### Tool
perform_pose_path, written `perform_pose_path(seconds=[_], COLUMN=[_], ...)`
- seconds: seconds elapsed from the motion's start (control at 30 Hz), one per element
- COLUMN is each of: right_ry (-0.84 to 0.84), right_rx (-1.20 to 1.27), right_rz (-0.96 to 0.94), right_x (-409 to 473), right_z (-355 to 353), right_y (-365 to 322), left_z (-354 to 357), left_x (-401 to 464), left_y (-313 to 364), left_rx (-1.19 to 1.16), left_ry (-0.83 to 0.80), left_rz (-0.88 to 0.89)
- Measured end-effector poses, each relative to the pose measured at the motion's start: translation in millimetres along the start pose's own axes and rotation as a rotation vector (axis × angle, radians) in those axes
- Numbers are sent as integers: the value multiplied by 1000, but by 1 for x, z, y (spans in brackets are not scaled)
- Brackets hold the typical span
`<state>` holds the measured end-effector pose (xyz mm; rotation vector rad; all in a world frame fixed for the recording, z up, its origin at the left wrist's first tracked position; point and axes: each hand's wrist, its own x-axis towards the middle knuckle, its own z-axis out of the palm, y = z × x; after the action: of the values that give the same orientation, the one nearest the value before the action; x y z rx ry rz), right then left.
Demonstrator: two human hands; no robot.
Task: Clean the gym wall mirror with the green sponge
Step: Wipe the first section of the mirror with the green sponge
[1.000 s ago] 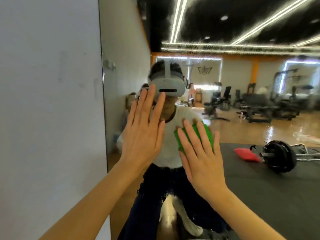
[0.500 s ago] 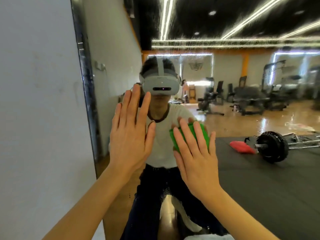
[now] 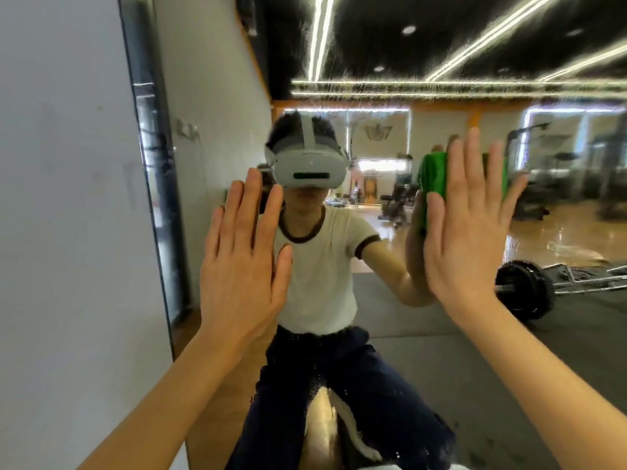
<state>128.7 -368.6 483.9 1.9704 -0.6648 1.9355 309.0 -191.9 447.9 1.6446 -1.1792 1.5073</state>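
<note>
Head view: we are pressing the green sponge point(image 3: 436, 174) flat against the mirror point(image 3: 390, 300) under the right hand point(image 3: 464, 239), fingers straight; the left hand point(image 3: 242, 262) is bracing flat, well left.

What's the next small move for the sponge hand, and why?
Probably sweep the right hand sideways, flat fingers pressing the green sponge to the mirror. Speckled droplets show on the glass near the ceiling-light reflections. The left hand is open against the glass.
</note>
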Motion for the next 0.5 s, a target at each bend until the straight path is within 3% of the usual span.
perform_pose_path(seconds=[0.07, 0.17, 0.23, 0.3, 0.4, 0.5], right_ry=[33, -20, -68, -89, -94, -14], right_rx=[-28, 47, 93, 36, -3, -6], right_rz=[11, -297, -447, -480, -210, 26], right_x=[-5, -21, -24, -24, -28, -41], right_z=[11, 29, 27, 18, 2, 9], right_y=[-34, -91, -86, -53, -3, -32], left_z=[0, 0, 0, -1, -2, -2], left_x=[0, 0, 0, 0, 0, 0], left_y=[0, -1, 0, 1, 2, 3], left_rx=[2, -3, -11, -9, -14, -11], left_ry=[-5, -2, -4, 0, 9, 5], left_rz=[1, 8, 3, -3, -11, -9])
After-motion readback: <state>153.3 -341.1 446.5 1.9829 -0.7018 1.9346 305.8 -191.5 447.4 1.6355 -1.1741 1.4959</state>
